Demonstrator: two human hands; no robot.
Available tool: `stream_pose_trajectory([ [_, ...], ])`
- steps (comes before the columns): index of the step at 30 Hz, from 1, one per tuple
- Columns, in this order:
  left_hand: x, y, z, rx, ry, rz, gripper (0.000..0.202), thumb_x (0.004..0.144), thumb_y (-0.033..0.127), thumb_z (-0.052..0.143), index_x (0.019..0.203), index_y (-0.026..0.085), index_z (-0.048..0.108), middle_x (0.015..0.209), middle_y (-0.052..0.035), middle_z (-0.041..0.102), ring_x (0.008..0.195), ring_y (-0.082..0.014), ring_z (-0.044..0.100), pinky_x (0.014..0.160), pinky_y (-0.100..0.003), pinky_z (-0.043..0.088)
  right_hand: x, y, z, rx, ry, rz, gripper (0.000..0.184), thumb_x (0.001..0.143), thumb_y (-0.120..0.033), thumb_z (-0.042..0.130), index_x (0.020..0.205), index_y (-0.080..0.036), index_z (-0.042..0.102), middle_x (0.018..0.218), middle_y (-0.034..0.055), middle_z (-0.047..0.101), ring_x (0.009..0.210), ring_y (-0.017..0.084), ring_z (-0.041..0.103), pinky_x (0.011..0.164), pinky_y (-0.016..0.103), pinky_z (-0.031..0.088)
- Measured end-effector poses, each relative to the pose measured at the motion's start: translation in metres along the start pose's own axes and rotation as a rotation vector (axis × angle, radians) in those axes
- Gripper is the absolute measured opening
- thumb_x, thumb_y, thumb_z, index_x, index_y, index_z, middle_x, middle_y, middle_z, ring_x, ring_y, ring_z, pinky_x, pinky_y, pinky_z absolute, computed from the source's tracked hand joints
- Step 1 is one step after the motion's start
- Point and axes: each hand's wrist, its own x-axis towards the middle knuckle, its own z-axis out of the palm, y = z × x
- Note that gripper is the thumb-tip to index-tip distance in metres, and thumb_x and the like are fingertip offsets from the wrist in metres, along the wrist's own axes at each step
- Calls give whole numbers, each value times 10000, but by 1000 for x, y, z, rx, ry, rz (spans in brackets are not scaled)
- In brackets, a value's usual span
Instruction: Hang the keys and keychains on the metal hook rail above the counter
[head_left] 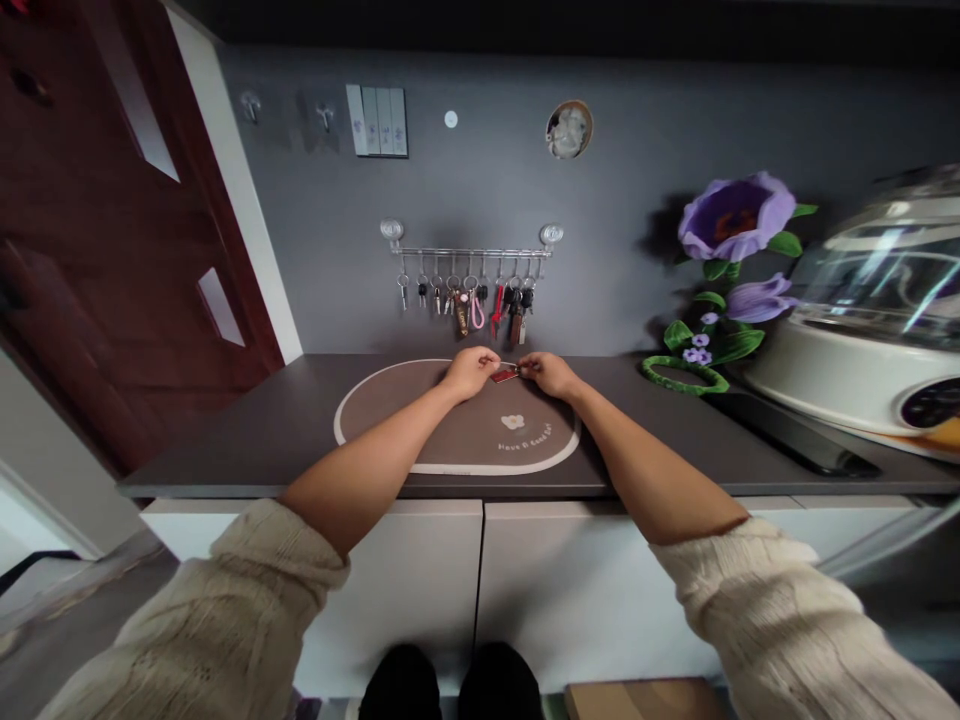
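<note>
1. Left hand [469, 372]: the fingers [491, 362] are pressed together and pinch the left end of the red key tag [505, 375].
2. Right hand [550, 374]: the fingers [527, 367] are closed on the opposite, metallic end of the same tag.
3. The red key tag sits between the 2 hands, over the far edge of the oval mat [390, 420] on the counter [262, 430].
4. The key rack [469, 252] hangs on the wall directly behind the hands.
</note>
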Motion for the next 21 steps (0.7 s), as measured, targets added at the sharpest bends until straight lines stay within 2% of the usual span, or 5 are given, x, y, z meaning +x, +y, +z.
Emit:
stream_pose_trajectory([
  [11, 1, -4, 1, 63, -31, 14, 123, 668, 171, 530, 744, 129, 618, 731, -50, 621, 668, -125, 536, 660, -257, 415, 3, 4, -3, -26, -19, 8, 30, 579, -141, 632, 567, -167, 621, 508, -32, 561, 496, 76, 441, 539, 191, 323],
  [21, 2, 1, -3, 28, 15, 25, 144, 680, 189, 527, 766, 126, 624, 716, -46, 622, 638, -120, 532, 633, -251, 415, 0, -2, -6, 184, -106, -4, 108, 625, -241, 587, 622, -133, 580, 461, -48, 492, 444, 48, 385, 476, 174, 292],
])
